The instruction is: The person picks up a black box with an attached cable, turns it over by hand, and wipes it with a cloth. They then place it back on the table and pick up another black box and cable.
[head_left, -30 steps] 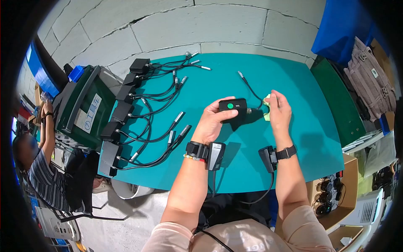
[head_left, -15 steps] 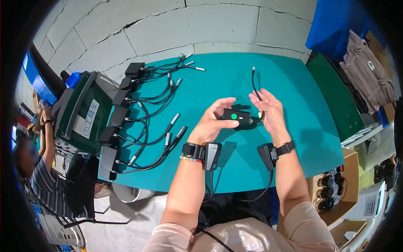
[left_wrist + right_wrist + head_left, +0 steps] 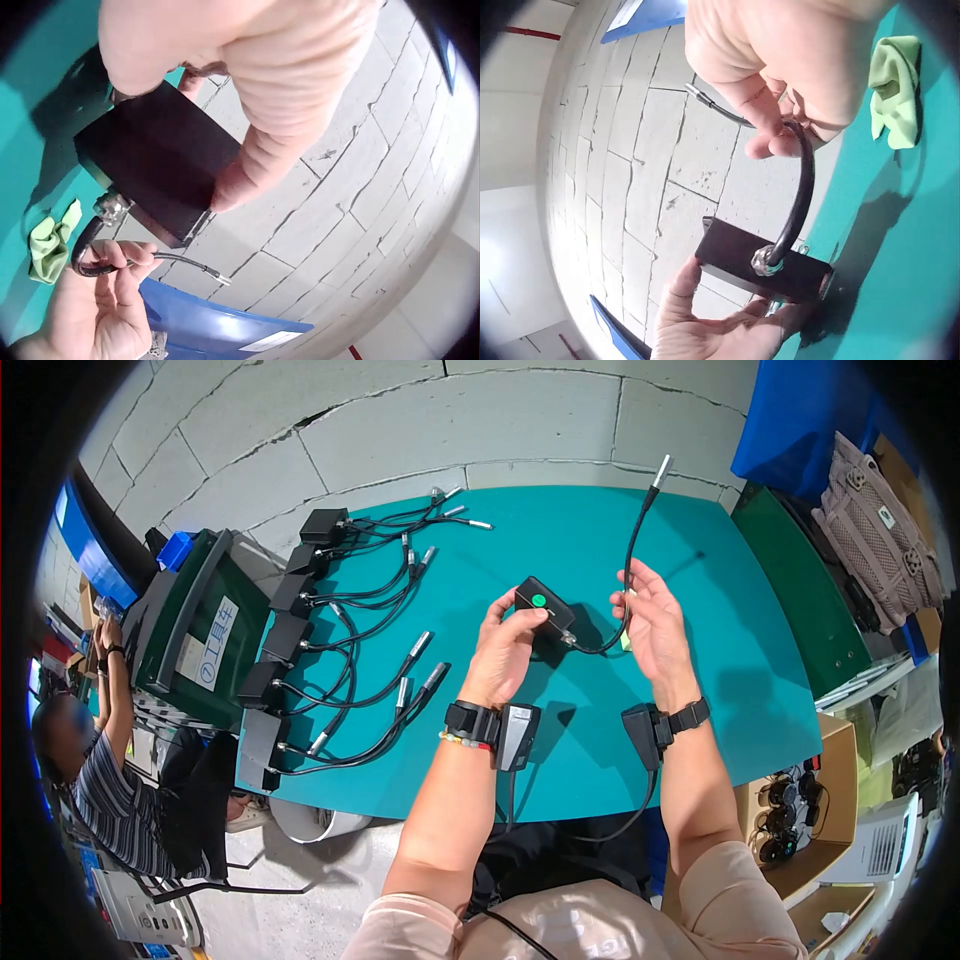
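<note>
My left hand point(image 3: 503, 658) grips a small black box point(image 3: 540, 600) with a round green mark on its top, thumb on the upper face and fingers round the side. From a metal fitting point(image 3: 767, 260) on the box's end a black cable point(image 3: 634, 540) loops over to my right hand point(image 3: 656, 628). There the thumb and fingers pinch it partway along. Its free end, a silver connector point(image 3: 661, 470), points up and away past the fingers. A crumpled light green cloth point(image 3: 897, 86) lies on the teal tabletop point(image 3: 590, 760) below the right hand, mostly hidden in the head view.
Several similar black boxes point(image 3: 279, 636) with cables line the table's left edge, silver connectors pointing inward. Beyond them stands a dark green labelled bin point(image 3: 190, 622), and another person point(image 3: 110, 780) sits at far left. A cardboard box point(image 3: 840, 780) stands at right; a block wall is behind.
The right hand let go of the green cloth and took hold of the cable, whose free end now points up toward the wall. The left hand has tilted the box.
</note>
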